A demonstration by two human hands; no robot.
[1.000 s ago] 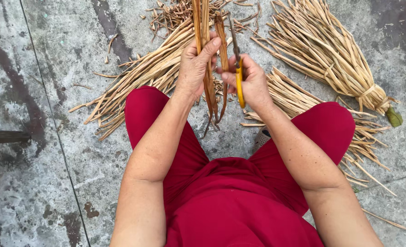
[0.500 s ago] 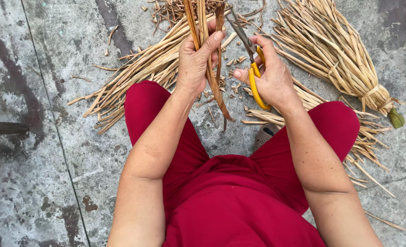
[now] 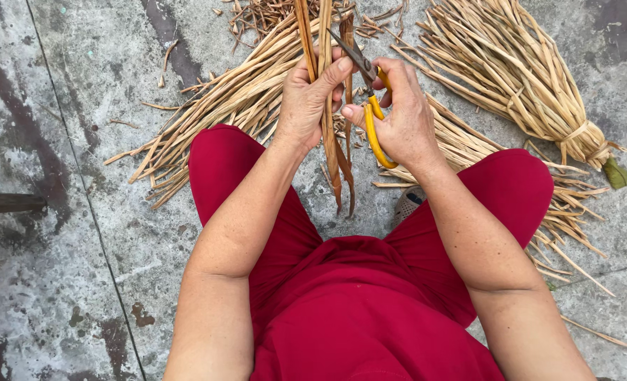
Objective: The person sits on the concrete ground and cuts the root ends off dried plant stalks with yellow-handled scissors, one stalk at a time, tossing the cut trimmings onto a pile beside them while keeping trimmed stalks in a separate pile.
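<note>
My left hand (image 3: 311,99) grips a few long dried brown stalks (image 3: 332,152) upright above my knees; their lower ends hang between my red-clad legs. My right hand (image 3: 402,116) holds yellow-handled scissors (image 3: 371,113), fingers through the loops. The dark blades (image 3: 349,53) point up-left and lie against the stalks just above my left thumb. Whether the blades are apart is hard to see.
Loose dried stalks (image 3: 215,113) lie spread on the concrete floor ahead of my left knee. A tied bundle of pale stalks (image 3: 518,77) lies at the upper right, more stalks (image 3: 568,204) beyond my right knee. A dark bar (image 3: 6,203) juts in at the left edge.
My right hand has shifted the scissors from beside the stalks up to them, blades now against the stalks. The left hand has kept its grip on the stalks.
</note>
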